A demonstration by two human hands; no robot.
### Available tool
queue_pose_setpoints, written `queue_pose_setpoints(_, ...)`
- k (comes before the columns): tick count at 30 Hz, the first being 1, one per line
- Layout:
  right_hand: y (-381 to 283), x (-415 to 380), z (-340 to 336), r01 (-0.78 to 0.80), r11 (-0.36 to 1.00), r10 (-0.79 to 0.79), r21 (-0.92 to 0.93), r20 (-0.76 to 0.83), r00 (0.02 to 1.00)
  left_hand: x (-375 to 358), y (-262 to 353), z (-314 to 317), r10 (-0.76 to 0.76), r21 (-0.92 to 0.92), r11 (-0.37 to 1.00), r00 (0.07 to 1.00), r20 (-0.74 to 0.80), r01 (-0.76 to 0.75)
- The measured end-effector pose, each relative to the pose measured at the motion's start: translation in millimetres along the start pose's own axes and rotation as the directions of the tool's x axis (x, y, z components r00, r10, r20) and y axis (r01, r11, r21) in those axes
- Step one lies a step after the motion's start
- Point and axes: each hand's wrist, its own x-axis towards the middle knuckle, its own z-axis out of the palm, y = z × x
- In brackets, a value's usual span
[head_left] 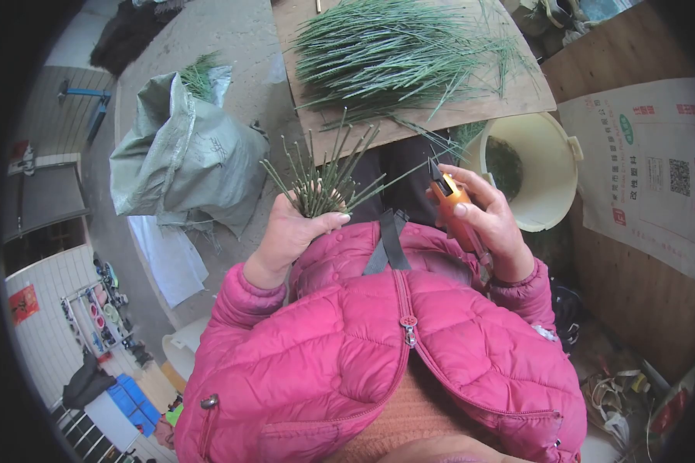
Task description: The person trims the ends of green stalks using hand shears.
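My left hand (286,235) is wrapped round a bundle of green stems (324,185), whose cut ends fan out upward. To the right, my right hand (490,220) grips an orange-handled cutting tool (457,212) with dark pointed jaws. One longer stem slants from the bundle toward the tool's tip; whether they touch I cannot tell. Beyond both hands, a large pile of long green stems (386,58) lies on a wooden board (425,116).
A cream bucket (544,185) with green bits inside stands right of the board. Leftward, a grey-green woven sack (193,154) sits on the floor. A printed white sheet (649,170) covers part of the wooden panel (618,262) at the far right.
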Motion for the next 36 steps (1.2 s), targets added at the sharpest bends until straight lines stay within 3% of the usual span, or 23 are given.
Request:
queue_pose_setpoints(3, 5, -1, -3, -0.002, 0.999, 0.002, -0.050, 0.005, 1.000, 2, -1, 0, -0.004, 0.012, 1.000, 1.000, 0.021, 0.003)
queue_pose_setpoints(6, 1, -3, 6, -0.041, 0.999, 0.043, 0.028, -0.044, 0.998, 2, -4, 2, -0.049, -0.090, 0.995, 0.997, -0.054, 0.044)
queue_pose_setpoints(9, -12, 0, 25, -0.102, 0.989, 0.115, 0.111, -0.118, 0.986, 2, -4, 3, 0.014, -0.118, 0.993, 0.994, -0.106, -0.027)
queue_pose_setpoints(13, -13, 1, 32, -0.046, 0.999, 0.046, 0.004, -0.075, 0.996, 17, -17, 12, 0.257, 0.083, 0.962, 0.965, 0.057, -0.261)
queue_pose_setpoints(14, -20, 0, 36, -0.099, 0.991, 0.096, 0.089, 0.035, 0.995, 17, -16, 18, 0.036, 0.106, 0.992, 0.963, 0.268, -0.066)
queue_pose_setpoints(15, -22, -1, 37, -0.123, 0.985, 0.112, 0.124, 0.094, 0.989, 18, -14, 19, -0.070, 0.133, 0.991, 0.929, 0.365, 0.023)
queue_pose_setpoints(17, -18, 0, 37, -0.096, 0.986, 0.085, 0.135, 0.085, 0.993, 22, -2, 2, 0.087, 0.309, 0.927, 0.925, 0.370, -0.211)
queue_pose_setpoints(21, -17, -2, 36, -0.081, 0.982, 0.075, 0.170, 0.044, 0.996, 28, 40, -64, 0.355, 0.568, 0.628, 0.845, 0.400, -0.532)
queue_pose_setpoints(23, -13, -5, 32, -0.094, 0.987, 0.097, 0.130, -0.019, 0.995, 28, 92, -113, 0.338, 0.596, 0.755, 0.941, 0.004, -0.274)
queue_pose_setpoints(24, -9, -8, 27, -0.103, 0.988, 0.109, 0.111, -0.049, 0.993, 25, 123, -139, 0.301, 0.565, 0.813, 0.933, -0.198, -0.142)
queue_pose_setpoints(25, -6, -10, 25, -0.107, 0.988, 0.114, 0.114, -0.052, 0.992, 38, 127, -180, 0.330, 0.606, 0.789, 0.902, -0.278, -0.102)
queue_pose_setpoints(26, -3, -11, 23, -0.111, 0.987, 0.119, 0.119, -0.061, 0.991, 50, 132, -220, 0.398, 0.674, 0.739, 0.816, -0.420, -0.013)
queue_pose_setpoints(27, 0, -11, 22, -0.106, 0.987, 0.115, 0.124, -0.064, 0.991, 59, 132, -259, 0.440, 0.704, 0.710, 0.759, -0.480, 0.034)
queue_pose_setpoints(29, 3, -12, 20, -0.125, 0.987, 0.130, 0.105, -0.041, 0.991, 70, 119, -330, 0.272, 0.667, 0.678, 0.738, -0.617, 0.309)
queue_pose_setpoints(30, 4, -10, 20, -0.126, 0.987, 0.131, 0.103, -0.041, 0.990, 72, 113, -354, 0.234, 0.655, 0.658, 0.727, -0.646, 0.371)
queue_pose_setpoints(33, -1, -8, 21, -0.128, 0.986, 0.134, 0.109, -0.053, 0.990, 61, 94, -384, -0.117, 0.565, 0.579, 0.746, -0.656, 0.588)
queue_pose_setpoints(36, -2, -9, 18, -0.122, 0.991, 0.128, 0.059, -0.103, 0.986, 60, 81, -396, 0.045, 0.669, 0.423, 0.723, -0.689, 0.611)
